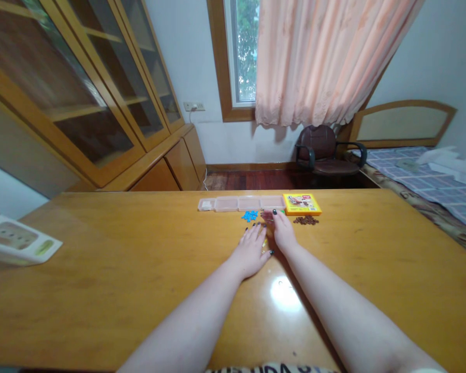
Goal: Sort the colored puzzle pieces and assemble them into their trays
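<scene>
Spreading our left hand [250, 251] open, palm down, on the wooden table [140, 269], we curl our right hand [284, 231] partly closed; we cannot tell whether it grips anything. Small yellow pieces [264, 243] lie between them, blue pieces [250, 216] beyond, brown pieces [306, 220] near the yellow box [303, 204].

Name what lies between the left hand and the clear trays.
Small blue pieces lie between the left hand and the clear trays, in the head view.

Lying on the desk [159, 290], small yellow pieces [264, 242], partly covered; farther out, something reddish-brown [266, 215], blurred and partly hidden; to its left, bright blue pieces [249, 216] in a loose, flat cluster.
</scene>
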A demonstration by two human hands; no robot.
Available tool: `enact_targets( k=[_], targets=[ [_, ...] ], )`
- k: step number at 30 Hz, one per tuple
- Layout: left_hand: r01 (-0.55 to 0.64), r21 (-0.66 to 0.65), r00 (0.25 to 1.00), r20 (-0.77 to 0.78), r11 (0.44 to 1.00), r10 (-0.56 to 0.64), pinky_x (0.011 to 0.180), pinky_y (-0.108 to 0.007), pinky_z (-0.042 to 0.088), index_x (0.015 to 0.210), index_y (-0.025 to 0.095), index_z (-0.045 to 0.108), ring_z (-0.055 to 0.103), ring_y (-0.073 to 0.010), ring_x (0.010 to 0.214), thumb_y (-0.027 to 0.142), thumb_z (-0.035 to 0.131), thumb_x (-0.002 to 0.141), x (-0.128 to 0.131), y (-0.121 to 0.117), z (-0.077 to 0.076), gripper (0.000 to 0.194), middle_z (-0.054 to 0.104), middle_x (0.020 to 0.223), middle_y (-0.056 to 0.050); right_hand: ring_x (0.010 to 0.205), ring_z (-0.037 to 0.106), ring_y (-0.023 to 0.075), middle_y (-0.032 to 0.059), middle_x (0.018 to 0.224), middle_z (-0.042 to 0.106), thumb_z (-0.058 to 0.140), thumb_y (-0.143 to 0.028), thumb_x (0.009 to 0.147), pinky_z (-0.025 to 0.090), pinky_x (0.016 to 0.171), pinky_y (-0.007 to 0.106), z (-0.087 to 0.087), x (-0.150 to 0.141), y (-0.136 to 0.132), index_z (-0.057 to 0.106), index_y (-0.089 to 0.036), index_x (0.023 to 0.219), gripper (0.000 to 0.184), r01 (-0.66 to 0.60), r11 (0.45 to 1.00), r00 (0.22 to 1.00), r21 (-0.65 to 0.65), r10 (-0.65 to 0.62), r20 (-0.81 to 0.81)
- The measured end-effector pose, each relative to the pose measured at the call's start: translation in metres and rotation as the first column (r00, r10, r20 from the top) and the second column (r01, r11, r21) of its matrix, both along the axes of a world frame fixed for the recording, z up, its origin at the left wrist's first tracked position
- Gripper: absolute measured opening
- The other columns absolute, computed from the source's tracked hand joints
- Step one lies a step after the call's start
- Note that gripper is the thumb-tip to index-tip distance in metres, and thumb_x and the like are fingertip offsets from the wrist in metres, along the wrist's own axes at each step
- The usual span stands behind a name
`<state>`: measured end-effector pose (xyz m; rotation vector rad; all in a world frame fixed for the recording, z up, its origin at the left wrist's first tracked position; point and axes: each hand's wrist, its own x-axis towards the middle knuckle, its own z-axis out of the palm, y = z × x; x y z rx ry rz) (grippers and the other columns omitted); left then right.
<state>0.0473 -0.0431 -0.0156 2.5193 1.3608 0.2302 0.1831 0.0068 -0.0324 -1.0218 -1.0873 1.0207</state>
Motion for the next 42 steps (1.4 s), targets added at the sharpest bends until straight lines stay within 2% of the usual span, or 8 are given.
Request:
enact_targets(
  k=[5, 11, 15, 19, 23, 29, 36, 42],
  targets=[
    [0.122, 0.03, 0.992, -0.035, 0.992, -0.121, 0.114, -0.043, 0.017, 0.14, 0.018, 0.032, 0.022, -0.022, 0.137, 0.042, 0.039, 0.089, 0.004, 0.002, -0.004, 0.057, 0.028, 0.148, -0.009, 0.072, 0.06, 0.0167, 0.0088, 0.084, 0.067, 0.042, -0.053, 0.084, 0.051, 0.073, 0.035, 0.008, 0.013, -0.001, 0.062, -0.016, 0.09, 0.042, 0.134, 0.99, 0.99, 0.033, -0.135, 0.03],
    [0.345, 0.035, 0.938, -0.047, 0.938, -0.344, 0.114, -0.04, 0.016, 0.141, 0.013, 0.029, 0.022, -0.0224, 0.137, 0.042, 0.038, 0.089, 0.013, -0.016, -0.001, 0.059, 0.029, 0.147, -0.012, 0.063, 0.057, 0.014, 0.0059, 0.078, 0.065, 0.047, -0.054, 0.081, 0.048, 0.064, 0.03, 0.006, 0.014, 0.002, 0.064, -0.015, 0.091, 0.044, 0.113, 0.994, 0.993, 0.001, -0.113, 0.021],
    [0.315, -0.004, 0.947, -0.067, 0.949, -0.314, 0.114, -0.04, 0.017, 0.141, 0.011, 0.03, 0.022, -0.0233, 0.137, 0.046, 0.036, 0.09, 0.002, -0.02, 0.001, 0.062, 0.027, 0.147, -0.013, 0.061, 0.055, 0.0143, 0.0044, 0.074, 0.064, 0.048, -0.055, 0.079, 0.047, 0.06, 0.029, 0.003, 0.015, 0.004, 0.064, -0.015, 0.09, 0.044, 0.086, 0.996, 0.996, -0.001, -0.086, 0.021],
    [0.187, -0.031, 0.982, 0.003, 0.982, -0.187, 0.113, -0.036, 0.021, 0.138, 0.018, 0.036, 0.029, -0.0164, 0.135, 0.026, 0.035, 0.09, -0.023, -0.004, 0.003, 0.048, 0.033, 0.145, -0.005, 0.057, 0.053, 0.0133, 0.0032, 0.071, 0.062, 0.05, -0.052, 0.079, 0.044, 0.056, 0.027, 0.0, 0.015, 0.006, 0.065, -0.014, 0.089, 0.042, 0.054, 0.998, 0.997, -0.023, -0.053, 0.049],
    [0.24, -0.103, 0.964, 0.143, 0.965, -0.224, 0.111, -0.03, 0.026, 0.128, 0.022, 0.051, 0.039, -0.0118, 0.128, 0.015, 0.036, 0.087, -0.044, 0.019, 0.003, 0.044, 0.047, 0.136, -0.001, 0.055, 0.051, 0.0128, 0.0027, 0.069, 0.061, 0.049, -0.051, 0.08, 0.042, 0.054, 0.026, 0.001, 0.013, 0.006, 0.066, -0.014, 0.087, 0.041, 0.01, 1.0, 0.993, -0.028, -0.007, 0.118],
    [0.191, -0.252, 0.934, 0.345, 0.949, -0.096, 0.106, -0.033, 0.034, 0.131, 0.02, 0.047, 0.046, -0.0167, 0.122, 0.027, 0.038, 0.09, -0.055, 0.026, 0.007, 0.043, 0.051, 0.133, -0.004, 0.054, 0.05, 0.0124, 0.0033, 0.067, 0.061, 0.049, -0.05, 0.08, 0.04, 0.053, 0.025, 0.003, 0.013, 0.004, 0.067, -0.014, 0.084, 0.041, -0.008, 0.999, 0.98, -0.031, 0.014, 0.197],
    [0.358, -0.094, 0.931, -0.045, 0.929, -0.363, 0.114, -0.042, 0.012, 0.142, 0.018, 0.028, 0.017, -0.0234, 0.138, 0.049, 0.039, 0.089, -0.043, -0.006, 0.011, 0.062, 0.022, 0.149, -0.009, 0.052, 0.05, 0.0123, 0.0029, 0.064, 0.061, 0.047, -0.049, 0.081, 0.039, 0.051, 0.024, -0.004, 0.014, 0.007, 0.067, -0.014, 0.084, 0.04, -0.049, 0.998, 0.979, -0.042, 0.056, 0.195],
    [0.171, -0.02, 0.969, -0.176, 0.985, -0.171, 0.114, -0.039, 0.012, 0.143, 0.009, 0.022, 0.013, -0.0243, 0.139, 0.053, 0.034, 0.089, -0.055, 0.007, -0.001, 0.07, 0.016, 0.15, -0.014, 0.052, 0.051, 0.0128, 0.0027, 0.062, 0.06, 0.046, -0.046, 0.082, 0.039, 0.05, 0.024, -0.006, 0.014, 0.007, 0.066, -0.015, 0.078, 0.037, -0.074, 0.996, 0.97, -0.052, 0.084, 0.227]
  ],
)
